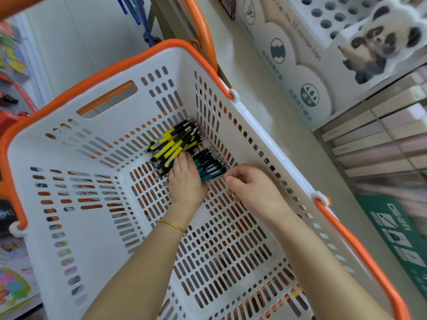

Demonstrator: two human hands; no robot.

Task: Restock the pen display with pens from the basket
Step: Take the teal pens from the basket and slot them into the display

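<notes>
Both hands among the pens in the basket's far corner.
Left hand [187,179] lies over yellow pens [171,144] and teal pens [210,168], grip unclear; right hand [250,189], fingers curled, meets the teal ends, grip unclear. Basket [250,117] sits beside the pen display [300,72].

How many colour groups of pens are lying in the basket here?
2: yellow pens in the far corner, touched by the left hand; teal pens beside them, by the right hand. The hands may hide more.

Bare forearms [143,269], thin gold bangle [173,225] near left hand [184,179]
</notes>
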